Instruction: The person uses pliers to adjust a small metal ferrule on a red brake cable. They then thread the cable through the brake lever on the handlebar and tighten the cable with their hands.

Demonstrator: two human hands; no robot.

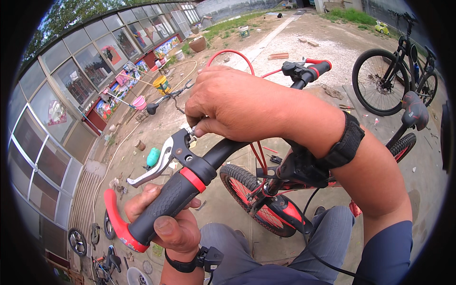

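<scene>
Head view: the left hand (164,223) is wrapped from below around the black handlebar grip (164,204), just behind its red end cap. The right hand (232,104) reaches over the handlebar, fingertips pinched on a small fitting at the brake lever clamp (183,147), directly above the grip. The silver brake lever (152,168) projects left of the grip, and the front wheel (256,199) sits below the bar.

The left hand (164,223) sits in the lower left of the frame, palm up, its fingers curled closed around a black ribbed rubber handlebar grip (164,204) with a red end, thumb lying along the near side. A black band circles its wrist at the bottom edge. The right hand (235,104) reaches across the centre from the lower right, knuckles up, fingertips pinched together at its left end. Its forearm, with a wide black strap at the wrist, slants down to a dark blue sleeve.
</scene>
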